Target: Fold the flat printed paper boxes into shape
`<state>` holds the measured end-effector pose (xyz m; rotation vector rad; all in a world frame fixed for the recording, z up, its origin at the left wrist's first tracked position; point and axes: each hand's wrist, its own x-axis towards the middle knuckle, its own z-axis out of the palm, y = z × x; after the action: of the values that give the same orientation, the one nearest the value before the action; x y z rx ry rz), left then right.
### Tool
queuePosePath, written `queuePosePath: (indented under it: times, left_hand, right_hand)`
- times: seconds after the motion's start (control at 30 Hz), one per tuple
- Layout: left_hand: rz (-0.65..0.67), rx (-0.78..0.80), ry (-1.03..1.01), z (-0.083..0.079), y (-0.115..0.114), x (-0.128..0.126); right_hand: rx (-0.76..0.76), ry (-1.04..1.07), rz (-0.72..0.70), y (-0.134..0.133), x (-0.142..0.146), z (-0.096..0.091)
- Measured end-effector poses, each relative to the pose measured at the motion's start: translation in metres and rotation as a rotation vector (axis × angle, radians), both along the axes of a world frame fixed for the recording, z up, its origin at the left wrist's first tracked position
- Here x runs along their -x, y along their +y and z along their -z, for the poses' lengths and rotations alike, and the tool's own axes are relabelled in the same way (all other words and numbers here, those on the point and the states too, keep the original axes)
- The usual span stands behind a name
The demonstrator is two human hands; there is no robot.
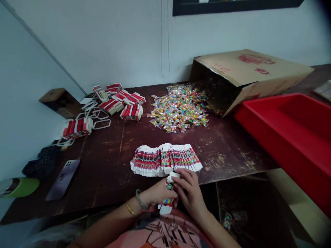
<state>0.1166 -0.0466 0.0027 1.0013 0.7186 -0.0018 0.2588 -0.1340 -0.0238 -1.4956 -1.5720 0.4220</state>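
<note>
A small printed carton (169,185) is at bottom centre, clasped in the left hand (160,191); the right hand (190,190) touches its top flap, pinch unclear. Beneath, a scuffed brown table (108,155) meets a pale wall (116,41) across the top.

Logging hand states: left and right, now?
Left hand: closed around a small printed carton.
Right hand: fingers bent at the carton's white flap; whether gripping cannot be told.

Pale wall (116,41), scuffed brown table (108,165), dark frame (219,9)
</note>
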Motion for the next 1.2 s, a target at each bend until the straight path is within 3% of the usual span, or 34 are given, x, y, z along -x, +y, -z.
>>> queuePosePath:
  times: [0.1, 0.23, 0.3, 0.37, 0.47, 0.57, 0.73, 0.87, 0.97, 1.07, 1.2]
  left_hand:
    - [-0.053, -0.055, -0.036, 0.001, -0.006, -0.004]
    - [-0.070, -0.255, -0.126, -0.003, -0.010, -0.002]
    - [-0.050, -0.199, -0.151, -0.005, -0.008, 0.002]
    - [0.054, -0.077, -0.190, -0.006, -0.004, 0.007]
    - [0.136, -0.037, -0.242, -0.004, 0.004, 0.012]
    - [-0.003, -0.213, -0.202, 0.005, 0.005, 0.016]
    - [-0.173, -0.433, 0.010, 0.026, -0.012, 0.029]
    - [-0.339, -0.544, -0.018, 0.025, -0.023, 0.043]
    - [-0.239, -0.646, -0.025, 0.018, -0.023, 0.052]
    - [-0.114, -0.696, -0.062, 0.011, -0.020, 0.058]
    - [-0.121, -0.633, -0.193, 0.007, -0.019, 0.062]
  right_hand:
    - [0.041, 0.053, -0.002, 0.003, 0.006, -0.008]
    - [0.306, 0.209, -0.132, 0.008, 0.006, -0.024]
    - [0.417, 0.246, -0.246, 0.013, 0.000, -0.033]
    - [0.494, 0.318, -0.373, 0.018, -0.009, -0.041]
    - [0.516, 0.416, -0.487, 0.024, -0.016, -0.050]
    - [0.450, 0.451, -0.381, 0.023, -0.010, -0.046]
    - [0.448, 0.406, -0.150, 0.007, 0.011, -0.019]
    - [0.435, 0.553, -0.045, -0.004, 0.023, -0.008]
    - [0.445, 0.838, 0.016, -0.005, 0.025, -0.006]
    - [0.681, 1.185, -0.088, -0.003, 0.023, -0.006]
    - [0.960, 1.518, -0.260, 0.000, 0.017, -0.005]
